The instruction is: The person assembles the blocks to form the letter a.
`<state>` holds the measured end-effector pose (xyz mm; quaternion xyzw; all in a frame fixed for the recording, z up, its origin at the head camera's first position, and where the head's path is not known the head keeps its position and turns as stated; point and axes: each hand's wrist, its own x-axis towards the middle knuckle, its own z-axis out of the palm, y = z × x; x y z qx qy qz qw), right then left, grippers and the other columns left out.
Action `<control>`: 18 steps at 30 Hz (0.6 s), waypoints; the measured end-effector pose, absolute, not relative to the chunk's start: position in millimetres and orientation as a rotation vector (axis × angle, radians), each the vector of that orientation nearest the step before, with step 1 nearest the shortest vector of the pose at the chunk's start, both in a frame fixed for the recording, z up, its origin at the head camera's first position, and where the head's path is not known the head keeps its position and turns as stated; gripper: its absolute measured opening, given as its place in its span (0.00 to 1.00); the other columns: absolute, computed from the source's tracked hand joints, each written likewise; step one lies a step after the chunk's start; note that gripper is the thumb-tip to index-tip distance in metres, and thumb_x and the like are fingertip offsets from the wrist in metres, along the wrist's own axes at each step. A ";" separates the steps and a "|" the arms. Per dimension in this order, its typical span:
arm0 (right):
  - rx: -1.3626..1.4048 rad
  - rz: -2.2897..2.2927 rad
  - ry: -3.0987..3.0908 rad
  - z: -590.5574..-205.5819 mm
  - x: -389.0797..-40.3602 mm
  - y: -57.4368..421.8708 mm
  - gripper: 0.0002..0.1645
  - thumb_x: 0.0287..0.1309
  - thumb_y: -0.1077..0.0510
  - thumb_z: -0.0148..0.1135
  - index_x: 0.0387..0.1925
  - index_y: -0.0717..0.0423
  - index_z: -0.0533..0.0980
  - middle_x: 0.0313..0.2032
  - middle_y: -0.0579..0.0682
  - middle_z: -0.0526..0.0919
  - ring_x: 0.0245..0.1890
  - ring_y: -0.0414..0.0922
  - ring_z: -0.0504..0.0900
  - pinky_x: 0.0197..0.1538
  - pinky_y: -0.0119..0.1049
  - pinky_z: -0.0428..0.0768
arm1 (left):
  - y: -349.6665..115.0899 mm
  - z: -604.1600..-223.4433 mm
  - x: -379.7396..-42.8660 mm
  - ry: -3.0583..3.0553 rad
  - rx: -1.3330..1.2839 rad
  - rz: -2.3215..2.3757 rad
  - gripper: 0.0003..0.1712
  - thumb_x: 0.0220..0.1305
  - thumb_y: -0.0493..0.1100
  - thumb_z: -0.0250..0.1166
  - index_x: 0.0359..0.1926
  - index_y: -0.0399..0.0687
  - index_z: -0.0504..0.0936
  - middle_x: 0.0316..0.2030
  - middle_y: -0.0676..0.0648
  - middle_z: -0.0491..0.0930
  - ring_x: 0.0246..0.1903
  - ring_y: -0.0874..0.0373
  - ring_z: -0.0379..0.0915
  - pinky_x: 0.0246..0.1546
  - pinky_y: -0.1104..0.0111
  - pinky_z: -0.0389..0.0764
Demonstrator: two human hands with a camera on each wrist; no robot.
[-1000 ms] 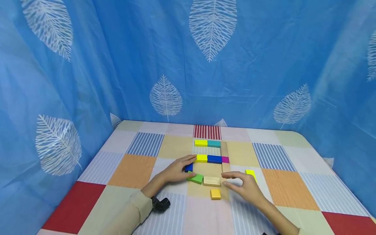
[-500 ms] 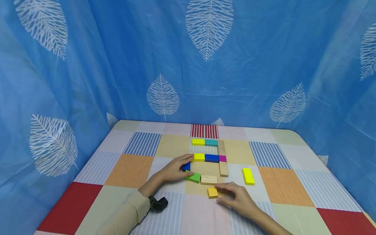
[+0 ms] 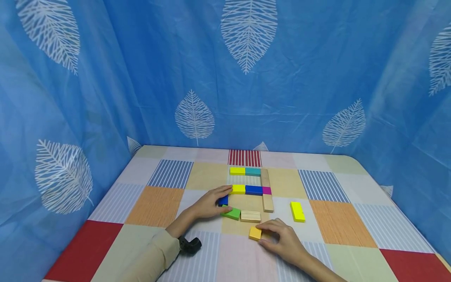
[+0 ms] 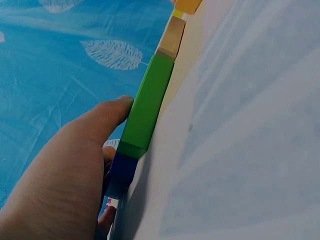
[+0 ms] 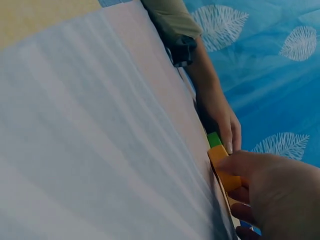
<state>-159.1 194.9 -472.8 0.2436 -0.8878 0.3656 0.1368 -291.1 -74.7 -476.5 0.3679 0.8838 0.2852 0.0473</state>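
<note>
My right hand (image 3: 284,242) pinches a small orange-yellow block (image 3: 255,233) between thumb and fingers, at the near side of the block layout. In the right wrist view the thumb lies over that block's face (image 5: 218,152). My left hand (image 3: 208,203) rests at the layout's left side, its thumb touching the green block (image 3: 232,213). Its fingers stretch past a dark blue block (image 3: 223,201) toward a yellow block (image 3: 238,189). To the right of the green block lies a plain wooden block (image 3: 251,216). The left fingers are partly hidden in the left wrist view.
A second blue block (image 3: 254,190), a magenta block (image 3: 266,190), two wooden strips (image 3: 268,203), a teal block (image 3: 253,172) and another yellow block (image 3: 237,171) form the rest of the layout. A loose yellow block (image 3: 297,212) lies at the right on the patchwork tablecloth (image 3: 347,223).
My right hand has come from the right of the wooden block down toward me and taken hold of the orange-yellow block, which is now slightly turned. My left hand has stayed in place.
</note>
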 end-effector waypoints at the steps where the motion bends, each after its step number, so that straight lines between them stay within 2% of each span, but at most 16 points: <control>1: 0.686 1.056 -2.555 -472.1 -158.5 196.5 0.22 0.40 0.58 0.75 0.42 0.47 0.81 0.40 0.34 0.80 0.39 0.34 0.76 0.43 0.30 0.77 | -74.4 -476.6 -291.1 2.695 1.122 0.869 0.42 0.58 0.64 0.57 0.68 0.50 0.60 0.68 0.54 0.55 0.67 0.57 0.48 0.64 0.59 0.54; 6: 0.431 1.005 -2.500 -468.8 -160.5 206.9 0.24 0.32 0.65 0.76 0.39 0.50 0.82 0.34 0.37 0.81 0.31 0.36 0.77 0.33 0.30 0.78 | -73.6 -476.3 -291.4 2.695 1.131 0.872 0.42 0.58 0.64 0.57 0.68 0.50 0.61 0.68 0.54 0.55 0.67 0.57 0.48 0.64 0.59 0.55; 10: 0.206 0.959 -2.552 -468.7 -165.4 211.9 0.22 0.32 0.65 0.76 0.37 0.52 0.83 0.32 0.40 0.81 0.28 0.37 0.76 0.31 0.30 0.77 | -73.9 -475.7 -291.0 2.698 1.131 0.874 0.42 0.58 0.64 0.57 0.68 0.50 0.61 0.68 0.53 0.56 0.67 0.56 0.49 0.64 0.59 0.55; 18: 0.193 0.918 -2.600 -470.0 -170.6 209.3 0.23 0.32 0.60 0.78 0.38 0.54 0.83 0.33 0.43 0.83 0.31 0.40 0.76 0.33 0.32 0.77 | -73.7 -474.2 -288.8 2.702 1.111 0.878 0.42 0.58 0.64 0.58 0.68 0.50 0.61 0.67 0.52 0.56 0.66 0.55 0.49 0.63 0.57 0.56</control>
